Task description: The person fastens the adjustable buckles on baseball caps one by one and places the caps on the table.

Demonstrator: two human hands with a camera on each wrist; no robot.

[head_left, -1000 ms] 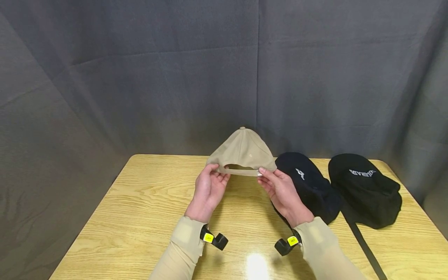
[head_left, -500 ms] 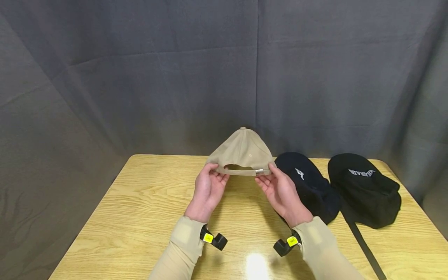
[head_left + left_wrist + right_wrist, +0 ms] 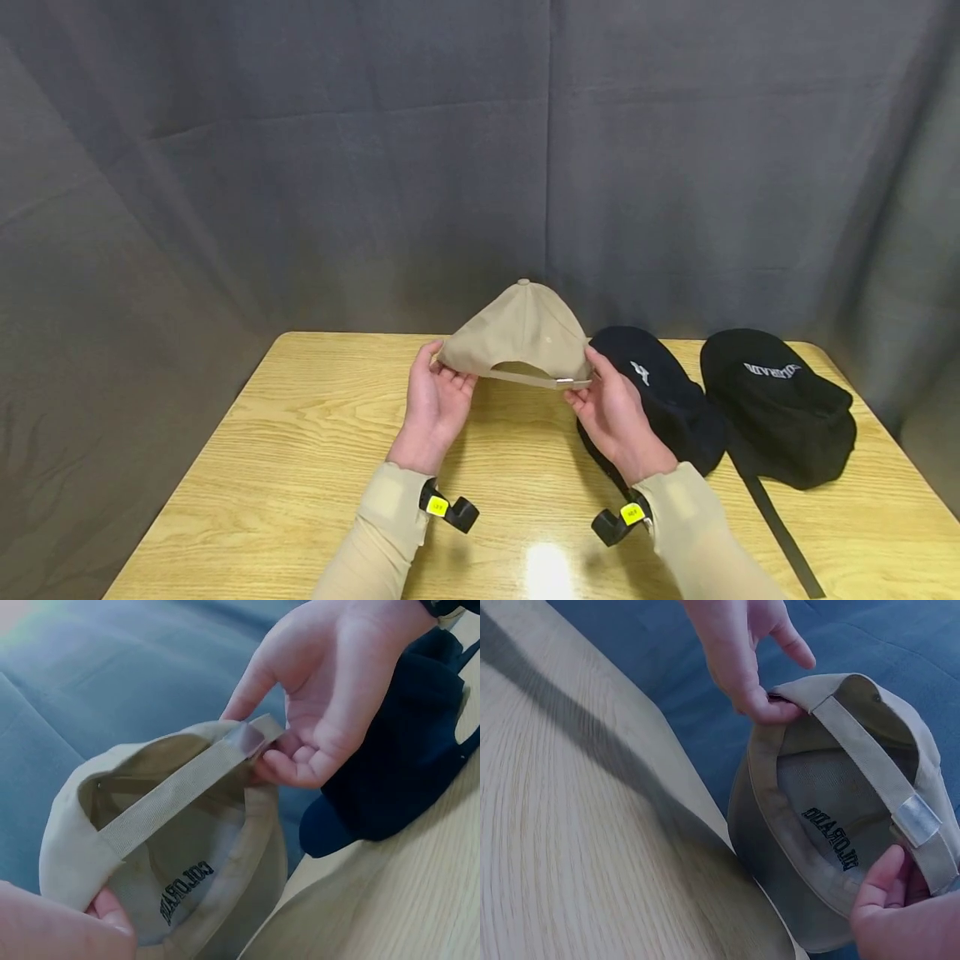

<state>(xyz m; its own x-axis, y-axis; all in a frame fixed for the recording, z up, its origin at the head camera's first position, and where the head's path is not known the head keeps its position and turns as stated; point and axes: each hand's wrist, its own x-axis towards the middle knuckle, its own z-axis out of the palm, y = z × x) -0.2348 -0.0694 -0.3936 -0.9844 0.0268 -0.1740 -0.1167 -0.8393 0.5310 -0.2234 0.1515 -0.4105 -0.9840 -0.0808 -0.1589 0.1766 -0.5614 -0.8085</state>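
A beige baseball cap point(image 3: 517, 329) is held up over the table, its back opening towards me. My left hand point(image 3: 433, 408) grips its left lower edge with thumb and fingers. At the opposite edge my right hand point(image 3: 618, 417) pinches the band, close to the metal buckle point(image 3: 916, 820). The fabric strap point(image 3: 866, 754) runs across the back opening and passes through that buckle. Dark reversed lettering point(image 3: 186, 889) shows inside the crown in the left wrist view. The cap's brim is partly visible in the right wrist view, beyond the sweatband.
To the right lie a navy cap point(image 3: 675, 417) with a white emblem and a black cap point(image 3: 787, 425) with white lettering. A dark strap point(image 3: 783, 537) extends towards the near edge of the wooden table point(image 3: 285, 467). Grey curtain point(image 3: 360, 192) hangs behind.
My right thumb has moved off the buckle to the cap's right edge. Most recently the hands have spread slightly apart, and the cap has dipped a little, with its right side lower.
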